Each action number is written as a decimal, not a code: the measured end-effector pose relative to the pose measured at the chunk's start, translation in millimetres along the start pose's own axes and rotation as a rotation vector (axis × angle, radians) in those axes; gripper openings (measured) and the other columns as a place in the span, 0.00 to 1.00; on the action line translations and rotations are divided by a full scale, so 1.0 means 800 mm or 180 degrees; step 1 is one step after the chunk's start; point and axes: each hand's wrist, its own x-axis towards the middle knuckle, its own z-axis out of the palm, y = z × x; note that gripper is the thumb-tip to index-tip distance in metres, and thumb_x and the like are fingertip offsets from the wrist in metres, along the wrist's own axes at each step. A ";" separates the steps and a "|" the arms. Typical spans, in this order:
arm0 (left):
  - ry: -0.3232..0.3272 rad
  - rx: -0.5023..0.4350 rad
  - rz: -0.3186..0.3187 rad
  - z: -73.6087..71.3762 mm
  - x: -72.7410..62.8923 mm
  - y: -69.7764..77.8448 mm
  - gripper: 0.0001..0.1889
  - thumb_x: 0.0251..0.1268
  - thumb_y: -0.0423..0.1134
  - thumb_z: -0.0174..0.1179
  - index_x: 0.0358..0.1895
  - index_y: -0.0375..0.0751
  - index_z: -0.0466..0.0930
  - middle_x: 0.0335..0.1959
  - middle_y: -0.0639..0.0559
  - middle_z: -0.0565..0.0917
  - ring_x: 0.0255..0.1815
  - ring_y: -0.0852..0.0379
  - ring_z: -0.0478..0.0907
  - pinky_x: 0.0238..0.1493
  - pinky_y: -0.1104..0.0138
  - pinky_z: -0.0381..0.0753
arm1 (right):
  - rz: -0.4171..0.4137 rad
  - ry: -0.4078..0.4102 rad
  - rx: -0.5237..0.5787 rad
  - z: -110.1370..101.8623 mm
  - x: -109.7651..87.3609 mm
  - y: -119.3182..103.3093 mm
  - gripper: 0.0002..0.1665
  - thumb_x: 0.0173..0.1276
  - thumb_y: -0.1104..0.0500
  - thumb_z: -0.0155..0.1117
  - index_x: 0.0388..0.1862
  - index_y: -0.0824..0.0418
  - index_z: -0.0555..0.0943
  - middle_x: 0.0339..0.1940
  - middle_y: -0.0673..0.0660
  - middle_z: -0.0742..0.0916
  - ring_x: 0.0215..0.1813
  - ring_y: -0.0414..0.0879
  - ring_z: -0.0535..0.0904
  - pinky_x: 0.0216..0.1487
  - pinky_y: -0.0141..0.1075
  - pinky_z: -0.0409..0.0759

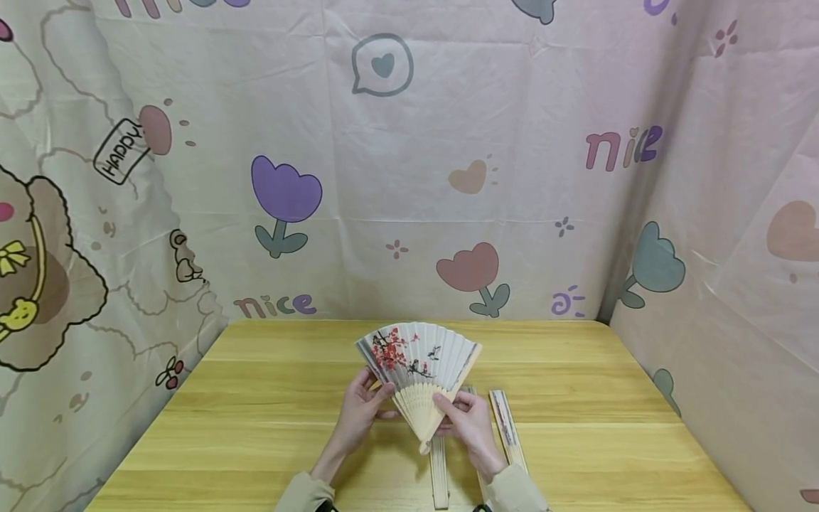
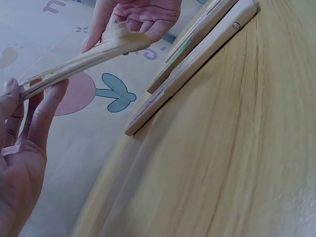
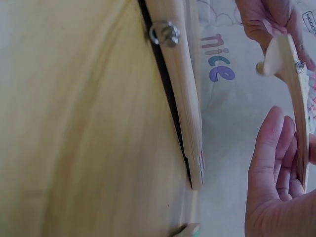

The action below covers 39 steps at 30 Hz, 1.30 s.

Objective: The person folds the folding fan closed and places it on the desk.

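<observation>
A spread folding fan (image 1: 422, 355), white with red blossoms and small birds, is held up above the table with its pivot end downward. My left hand (image 1: 360, 407) pinches its left outer rib between thumb and fingers. On the opposite side, my right hand (image 1: 470, 423) grips the lower bare ribs, thumb on the front and fingers behind. The left wrist view shows the fan (image 2: 84, 61) edge-on between both hands. Below it on the table lies a folded fan (image 1: 439, 475); another folded fan (image 1: 508, 430) lies right of my right hand. A third is mostly hidden behind that hand.
The wooden table (image 1: 269, 398) extends to both sides of my hands. A printed cloth (image 1: 397, 178) with tulips and hearts hangs behind it and along both sides. In the right wrist view, a folded fan (image 3: 180, 84) with a metal pivot ring lies close by.
</observation>
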 end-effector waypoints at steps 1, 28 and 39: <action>0.0000 0.0016 -0.0001 0.000 0.000 0.000 0.28 0.71 0.28 0.58 0.71 0.30 0.62 0.54 0.59 0.82 0.45 0.60 0.87 0.34 0.64 0.94 | -0.0018 -0.0011 -0.0038 0.000 0.000 0.000 0.20 0.70 0.58 0.67 0.47 0.78 0.80 0.25 0.54 0.90 0.23 0.41 0.84 0.28 0.34 0.92; -0.0009 -0.0024 0.0065 0.002 0.001 -0.001 0.27 0.73 0.29 0.56 0.71 0.28 0.61 0.54 0.58 0.81 0.47 0.61 0.87 0.36 0.64 0.94 | -0.0157 -0.0512 -0.0344 -0.007 -0.004 -0.002 0.19 0.68 0.63 0.67 0.47 0.81 0.80 0.34 0.71 0.90 0.24 0.41 0.86 0.33 0.37 0.94; -0.0093 -0.0106 -0.0102 0.001 0.002 -0.005 0.27 0.74 0.31 0.55 0.72 0.26 0.59 0.50 0.61 0.84 0.46 0.61 0.87 0.36 0.66 0.94 | -0.0131 -0.0607 -0.0365 -0.006 -0.005 -0.002 0.18 0.69 0.64 0.65 0.47 0.82 0.79 0.36 0.71 0.90 0.26 0.41 0.87 0.35 0.38 0.94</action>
